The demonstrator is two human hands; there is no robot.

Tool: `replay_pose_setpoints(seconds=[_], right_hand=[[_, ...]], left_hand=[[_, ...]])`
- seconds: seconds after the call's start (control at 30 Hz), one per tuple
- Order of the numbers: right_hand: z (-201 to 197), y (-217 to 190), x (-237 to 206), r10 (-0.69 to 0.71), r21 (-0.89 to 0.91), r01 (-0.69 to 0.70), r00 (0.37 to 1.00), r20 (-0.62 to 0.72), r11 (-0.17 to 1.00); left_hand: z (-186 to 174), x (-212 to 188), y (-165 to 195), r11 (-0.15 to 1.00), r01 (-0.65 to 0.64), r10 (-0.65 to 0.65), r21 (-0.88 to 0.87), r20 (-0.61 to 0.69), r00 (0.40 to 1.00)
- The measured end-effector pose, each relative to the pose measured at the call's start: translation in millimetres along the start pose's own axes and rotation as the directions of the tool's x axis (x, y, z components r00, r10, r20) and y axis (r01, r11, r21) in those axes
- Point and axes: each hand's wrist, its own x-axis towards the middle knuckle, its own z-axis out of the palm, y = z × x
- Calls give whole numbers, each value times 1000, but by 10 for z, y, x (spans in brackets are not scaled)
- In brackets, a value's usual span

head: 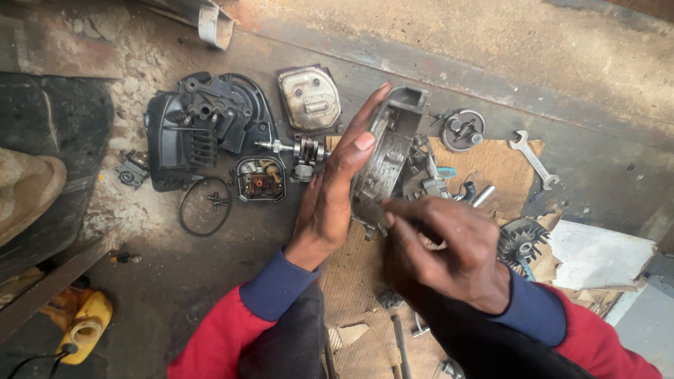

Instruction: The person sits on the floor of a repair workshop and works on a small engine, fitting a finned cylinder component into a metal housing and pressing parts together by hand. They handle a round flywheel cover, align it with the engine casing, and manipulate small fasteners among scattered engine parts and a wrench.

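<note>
A single view, taken from a camera on the person's head, looks steeply down and slightly forward at the concrete floor (597, 77) in front of them. It sits close: the forearms enter from the bottom edge and fill the lower middle of the frame. The far edge of the floor runs across the upper right (no second view exists to compare). The surface fills the frame; no horizon shows.
</note>
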Motion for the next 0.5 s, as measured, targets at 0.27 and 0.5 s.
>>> replay_pose_setpoints(seconds=[0.27, 0.5], right_hand=[[-1, -21, 32, 102, 162, -104, 995, 21, 981], [20, -44, 42, 103, 78, -102, 995, -7, 992]], left_hand=[[13, 13, 44, 1000, 2, -1, 30, -10, 1000], [8, 20, 18, 1000, -12, 12, 27, 23, 1000]])
